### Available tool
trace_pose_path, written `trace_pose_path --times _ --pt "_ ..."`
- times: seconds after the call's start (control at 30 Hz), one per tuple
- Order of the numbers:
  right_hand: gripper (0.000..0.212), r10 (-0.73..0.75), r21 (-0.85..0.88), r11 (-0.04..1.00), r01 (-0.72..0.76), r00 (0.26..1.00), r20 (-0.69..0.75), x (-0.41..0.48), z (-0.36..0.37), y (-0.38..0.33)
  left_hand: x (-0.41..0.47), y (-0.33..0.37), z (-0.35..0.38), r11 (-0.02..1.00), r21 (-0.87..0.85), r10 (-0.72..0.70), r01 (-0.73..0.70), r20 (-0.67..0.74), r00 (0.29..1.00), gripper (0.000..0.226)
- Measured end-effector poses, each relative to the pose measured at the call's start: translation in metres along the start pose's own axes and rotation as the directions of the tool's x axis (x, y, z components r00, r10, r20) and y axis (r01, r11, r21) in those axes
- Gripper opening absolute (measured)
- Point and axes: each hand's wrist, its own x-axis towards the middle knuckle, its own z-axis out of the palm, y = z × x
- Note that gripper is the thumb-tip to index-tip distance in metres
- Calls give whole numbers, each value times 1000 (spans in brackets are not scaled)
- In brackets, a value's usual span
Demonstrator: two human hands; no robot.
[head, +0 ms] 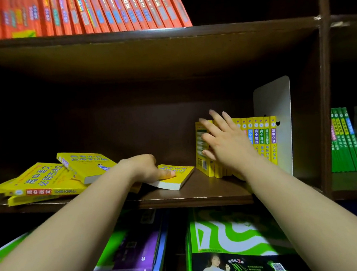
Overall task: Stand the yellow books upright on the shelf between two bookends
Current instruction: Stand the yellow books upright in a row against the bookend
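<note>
1. Middle shelf [199, 197]: bare dark board between the flat yellow book [176, 177] and the row of upright yellow books [265, 141], open right up to the front edge; dark open room above the row.
2. At the right end, white bookend [277, 106], upright, near the compartment's side wall, with the upright row standing against it, spines forward.
3. At the left end, loose pile of yellow books [42, 182], flat and askew, near the front edge.
4. On the shelf above, orange books [89, 14], leaning left; below, green and purple books [234, 231] lying flat; in the next compartment right, green books [344, 141] upright.
5. Left hand [148, 167]: curled over the near-left corner of the flat yellow book, thumb on the cover, gripping it just right of the pile.
6. Right hand [225, 144]: fingers straight and spread, laid against the leftmost book of the upright row, holding nothing.
</note>
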Motion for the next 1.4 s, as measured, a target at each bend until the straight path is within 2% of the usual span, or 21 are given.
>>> trace_pose_path --times 0.1,0.17,0.23,0.3,0.4,0.53,0.63,0.77,0.9,1.03,1.1,1.2,1.27,1.33,1.4 --pt "46 16 42 999 -15 1000 -8 -2 0 0 -1 -2 1 1000 -7 3 -4 -101 995 85" --pt "51 49 86 995 -47 999 -18 -2 -1 -1 0 -1 2 980 -182 44 -77 -181 983 91" --pt "56 99 142 985 -95 995 -24 -4 -2 -1 -1 2 2 884 -427 75 -188 -267 961 93" --pt "59 122 173 978 -116 992 -20 -6 -2 -1 -3 6 4 802 -549 66 -235 -310 949 92" --pt "63 137 219 967 -130 990 -17 -7 -3 -2 -5 6 4 776 -577 -8 -255 -413 911 84" --pt "66 151 261 955 -141 988 -18 -7 -4 -2 -8 9 -1 809 -501 -90 -307 -623 777 56" --pt "67 153 285 948 -141 988 -19 -6 -4 -2 -9 21 1 835 -445 -86 -324 -688 721 39" --pt "69 150 329 936 -128 988 -42 -7 -1 0 0 44 14 881 -377 -28 -285 -644 765 35" --pt "73 141 354 928 -113 989 -53 -7 1 1 7 54 25 903 -282 93 -323 -606 790 34" --pt "77 138 382 918 -104 988 -62 -7 1 2 8 58 31 817 -383 248 -431 -442 862 24" --pt "77 145 400 910 -109 987 -62 -7 1 2 11 57 30 761 -490 244 -426 -392 887 29" --pt "77 153 431 896 -110 986 -67 -8 1 2 14 54 27 668 -635 187 -388 -362 913 57" --pt "75 163 449 886 -115 984 -68 -8 1 2 15 54 26 648 -671 164 -359 -337 927 66" --pt "75 168 454 883 -120 983 -68 -9 1 2 16 57 26 637 -682 142 -359 -355 924 61" --pt "74 167 447 886 -122 984 -63 -9 1 2 16 62 23 585 -701 118 -409 -425 897 51"
